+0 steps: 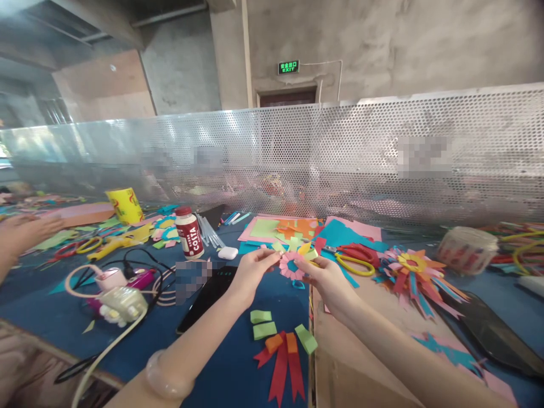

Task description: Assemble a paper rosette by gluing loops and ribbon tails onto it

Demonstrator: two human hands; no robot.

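Between both hands is a pink paper flower ring [291, 268] with yellow, red and light green paper pieces at its upper edge. My left hand [256, 271] pinches its left side, and my right hand [326, 276] grips its right side. Just below the hands, light green paper strips [264, 330] and red paper ribbons [279, 371] with notched ends and orange tops lie on the blue table. Red-and-yellow-handled scissors [357, 259] rest right behind my right hand. A layered paper flower [411, 266] with ribbon tails lies farther right.
A Costa bottle [189, 233], a white earbud case [228, 253] and a dark tablet [208, 297] stand or lie left. Cables run to a power strip [123, 294]. Tape rolls [467, 249] and a phone [495, 334] lie right. Another person's hand [32, 229] reaches in from the left.
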